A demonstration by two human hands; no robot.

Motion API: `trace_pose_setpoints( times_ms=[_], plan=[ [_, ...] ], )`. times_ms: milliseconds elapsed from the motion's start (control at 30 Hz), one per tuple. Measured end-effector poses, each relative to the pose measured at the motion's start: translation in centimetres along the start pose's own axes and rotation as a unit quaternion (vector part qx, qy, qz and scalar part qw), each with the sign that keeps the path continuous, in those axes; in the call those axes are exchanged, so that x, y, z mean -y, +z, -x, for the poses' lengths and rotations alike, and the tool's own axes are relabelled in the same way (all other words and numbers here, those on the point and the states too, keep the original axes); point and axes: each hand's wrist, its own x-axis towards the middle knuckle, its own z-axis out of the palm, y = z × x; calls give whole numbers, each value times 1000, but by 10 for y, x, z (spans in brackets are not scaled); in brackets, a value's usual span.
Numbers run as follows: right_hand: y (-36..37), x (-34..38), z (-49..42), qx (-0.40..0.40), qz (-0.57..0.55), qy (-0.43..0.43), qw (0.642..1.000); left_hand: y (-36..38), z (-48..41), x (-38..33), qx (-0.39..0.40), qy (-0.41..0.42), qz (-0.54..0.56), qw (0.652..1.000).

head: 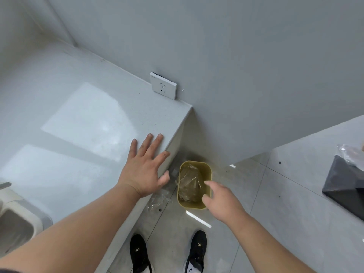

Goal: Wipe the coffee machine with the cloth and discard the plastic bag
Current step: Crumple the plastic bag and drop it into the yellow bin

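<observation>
A clear plastic bag (190, 181) lies crumpled inside a small yellow bin (208, 170) on the floor below the counter's end. My right hand (220, 198) hovers just above the bin's near right rim, fingers loosely apart and holding nothing. My left hand (146, 164) rests flat and open on the corner of the pale grey counter (78, 119), fingers spread. Part of a cream-coloured appliance (17, 215) shows at the left edge; I cannot tell whether it is the coffee machine. No cloth is in view.
A wall socket (163, 86) sits above the counter's far end. To the right, another grey surface (307, 174) bears a dark grey slab (346, 186) with clear plastic (349, 154) on it. More clear plastic (158, 199) lies on the floor beside the bin. My black shoes (197, 251) stand on the tiles.
</observation>
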Motion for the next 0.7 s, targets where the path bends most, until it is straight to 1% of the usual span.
trace_pose_setpoints(
  times_ms=[100, 167, 267, 333, 467, 600, 700],
  plan=[
    [-29, 19, 13, -30, 5, -47, 998, -13, -1, -3, 49, -10, 4, 999],
    [-48, 31, 23, -61, 6, -81, 995, -25, -2, -4, 74, -16, 38, 996],
    [-75, 47, 37, -93, -4, -119, 988, -49, 1, -8, 87, -27, 112, 990],
    [-93, 55, 47, -98, -5, -132, 986, -66, 6, -12, 85, -35, 127, 988],
    [-121, 69, 64, -118, -24, -162, 979, -100, 19, -21, 41, -43, 131, 990],
    [-141, 91, 77, -149, -13, -196, 969, -136, 30, -26, -21, -62, 138, 988],
    [-153, 113, 87, -162, -2, -229, 960, -167, 40, -25, -63, -67, 123, 988]
  ],
)
